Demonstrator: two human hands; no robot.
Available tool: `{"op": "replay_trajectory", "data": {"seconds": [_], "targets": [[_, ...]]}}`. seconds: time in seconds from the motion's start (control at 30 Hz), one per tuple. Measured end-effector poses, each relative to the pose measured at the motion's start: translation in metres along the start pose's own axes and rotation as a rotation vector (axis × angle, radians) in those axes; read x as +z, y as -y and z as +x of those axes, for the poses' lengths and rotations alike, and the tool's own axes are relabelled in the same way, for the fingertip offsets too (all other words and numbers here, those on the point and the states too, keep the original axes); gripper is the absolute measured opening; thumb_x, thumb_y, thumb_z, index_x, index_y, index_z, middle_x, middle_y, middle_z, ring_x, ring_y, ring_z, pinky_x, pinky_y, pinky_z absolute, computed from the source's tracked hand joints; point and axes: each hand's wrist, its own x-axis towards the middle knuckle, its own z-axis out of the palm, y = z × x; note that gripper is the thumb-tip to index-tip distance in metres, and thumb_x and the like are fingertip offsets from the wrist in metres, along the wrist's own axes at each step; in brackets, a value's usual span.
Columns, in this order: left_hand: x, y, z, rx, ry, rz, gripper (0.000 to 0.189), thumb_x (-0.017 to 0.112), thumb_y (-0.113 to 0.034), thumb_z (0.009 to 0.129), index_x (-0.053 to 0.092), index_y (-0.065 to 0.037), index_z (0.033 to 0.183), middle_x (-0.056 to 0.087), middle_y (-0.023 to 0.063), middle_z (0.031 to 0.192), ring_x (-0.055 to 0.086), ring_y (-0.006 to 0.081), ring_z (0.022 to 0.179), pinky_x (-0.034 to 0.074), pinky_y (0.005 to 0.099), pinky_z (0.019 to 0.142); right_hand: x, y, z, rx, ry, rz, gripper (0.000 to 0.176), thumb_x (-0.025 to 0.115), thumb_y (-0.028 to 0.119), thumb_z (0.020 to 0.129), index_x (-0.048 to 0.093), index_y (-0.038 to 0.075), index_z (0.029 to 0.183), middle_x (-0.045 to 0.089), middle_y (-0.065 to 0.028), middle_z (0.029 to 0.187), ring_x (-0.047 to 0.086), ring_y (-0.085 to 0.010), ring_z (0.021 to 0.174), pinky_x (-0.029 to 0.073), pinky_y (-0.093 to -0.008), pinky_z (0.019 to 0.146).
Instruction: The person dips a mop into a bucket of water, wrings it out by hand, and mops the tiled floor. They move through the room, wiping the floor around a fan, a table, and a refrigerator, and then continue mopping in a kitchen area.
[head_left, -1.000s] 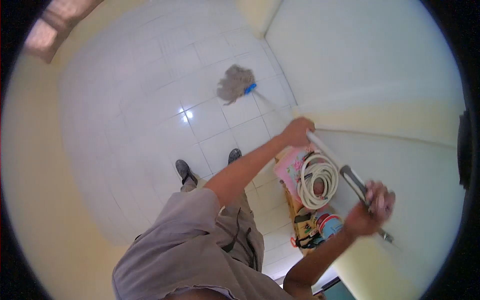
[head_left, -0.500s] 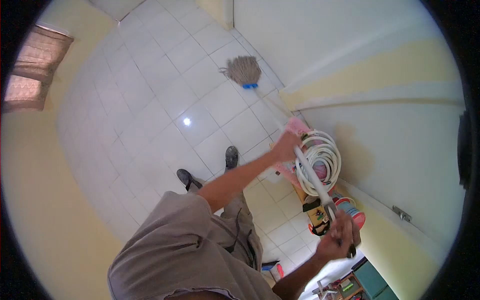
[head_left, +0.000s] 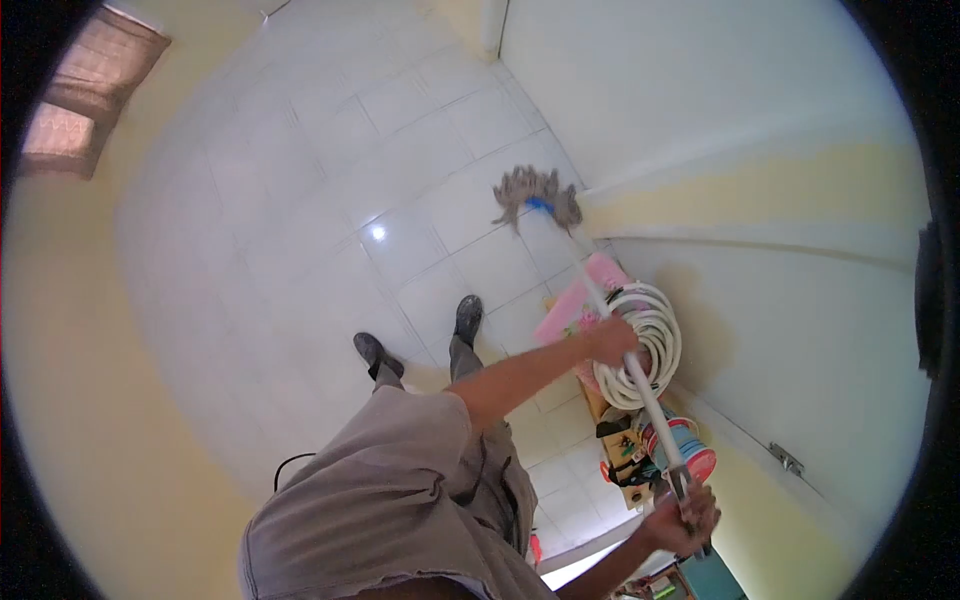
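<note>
A mop with grey strands [head_left: 535, 188], a blue clamp and a white handle [head_left: 652, 412] slants across the view, its head on the tiled floor close to the wall corner. Around the middle of the handle is my left hand [head_left: 610, 341], fingers closed. Lower in the view, my right hand [head_left: 684, 520] grips the dark end of the same handle. A coiled white hose [head_left: 660, 340] lies just beyond my left hand, on a pink floral cloth [head_left: 565, 312]. Part of the coil is hidden behind the handle.
A blue-and-red spool [head_left: 694, 448] and a wooden piece with tools [head_left: 628, 458] sit near the handle. White walls [head_left: 780, 310] rise on the right, with a metal latch [head_left: 786, 459]. A patterned curtain [head_left: 95, 90] hangs upper left. My shoes [head_left: 468, 320] stand on the white tiles.
The mop head has swung right and toward me, nearer the wall corner, and its strands have spread. Both hands have shifted toward the bottom of the view with the handle.
</note>
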Motion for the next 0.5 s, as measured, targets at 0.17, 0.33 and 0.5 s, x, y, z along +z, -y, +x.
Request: {"op": "replay_trajectory", "data": {"seconds": [0.17,0.33,0.5], "targets": [[-0.055,0.041,-0.016,-0.210,-0.312,-0.037,0.021,0.074,-0.019,0.054,0.070,-0.013,0.074,0.065,0.0103,0.078,0.060,0.0329,0.080,0.047,0.0436,0.077,0.052,-0.031,0.002,-0.008,0.508,0.002,0.027,0.045,0.012,0.083,0.030,0.014,0.060,0.027,-0.0020,0.054,0.034,-0.0154,0.057,0.037,-0.0337,0.067],[-0.119,0.019,-0.069,-0.265,-0.671,-0.037,0.019,0.075,-0.021,0.056,0.069,-0.012,0.071,0.062,0.0104,0.070,0.059,0.0324,0.076,0.046,0.0441,0.072,0.151,0.018,0.023,0.007,0.937,0.072,0.027,0.044,0.013,0.082,0.032,0.014,0.058,0.027,-0.0015,0.046,0.030,-0.0126,0.046,0.036,-0.0328,0.057],[-0.118,0.009,-0.165,-0.624,-0.716,-0.023,0.020,0.074,-0.022,0.058,0.069,-0.012,0.074,0.063,0.0102,0.076,0.059,0.0329,0.081,0.045,0.0440,0.076,0.187,-0.023,0.019,-0.179,1.003,0.010,0.018,0.046,0.010,0.080,0.039,0.011,0.063,0.040,-0.0040,0.049,0.038,-0.0136,0.046,0.039,-0.0333,0.055]]}}
